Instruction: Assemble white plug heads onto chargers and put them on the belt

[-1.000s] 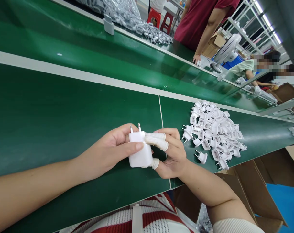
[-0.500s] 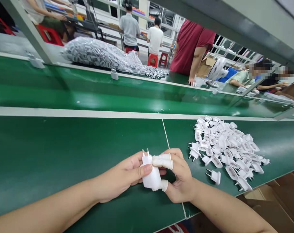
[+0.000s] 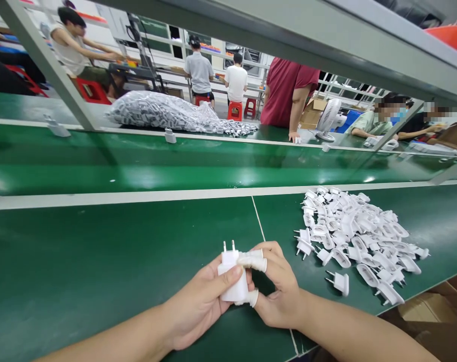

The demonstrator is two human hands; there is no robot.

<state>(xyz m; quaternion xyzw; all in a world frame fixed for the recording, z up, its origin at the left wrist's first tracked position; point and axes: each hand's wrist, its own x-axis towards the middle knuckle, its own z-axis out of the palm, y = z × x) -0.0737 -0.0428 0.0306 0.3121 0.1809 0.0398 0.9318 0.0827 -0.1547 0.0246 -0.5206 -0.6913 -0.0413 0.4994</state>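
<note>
The left hand (image 3: 203, 301) and right hand (image 3: 280, 286) are both gripping a white, boxy plastic two-pin charger (image 3: 235, 292); right of their grip, white plastic plug pieces (image 3: 354, 229) are lying heaped.

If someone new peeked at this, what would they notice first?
Probably the big heap of white plug pieces, spread on the right side of the green table. Then the white charger, held in front between the left hand and the right hand, which wears white finger covers. Farther back, left of centre, lies a large see-through bag stuffed with small parts.
</note>
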